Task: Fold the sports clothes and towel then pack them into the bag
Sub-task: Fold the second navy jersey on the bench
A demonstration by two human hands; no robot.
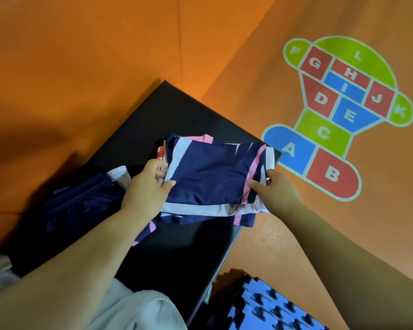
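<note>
Blue foam mats (pixel 272 308) lie on the orange floor (pixel 284 239) beside the black surface (pixel 177 253), with a white towel (pixel 141 310) at its near edge. The left hand (pixel 144 186) and right hand (pixel 280 190) each pinch a side of the folded navy jersey (pixel 210 172) over the surface

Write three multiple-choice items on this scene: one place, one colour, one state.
1. The blue interlocking foam mats lie: A inside a bag; B on the orange floor beside the black padded bench; C on that bench.
2. The hopscotch cell lettered B is: A green; B blue; C red.
3. The folded navy, pink and white striped garment is: A gripped by both hands; B gripped by one hand; C lying untouched.
B, floor shows under them; C, red fill; A, left hand and right hand pinch opposite edges.
</note>
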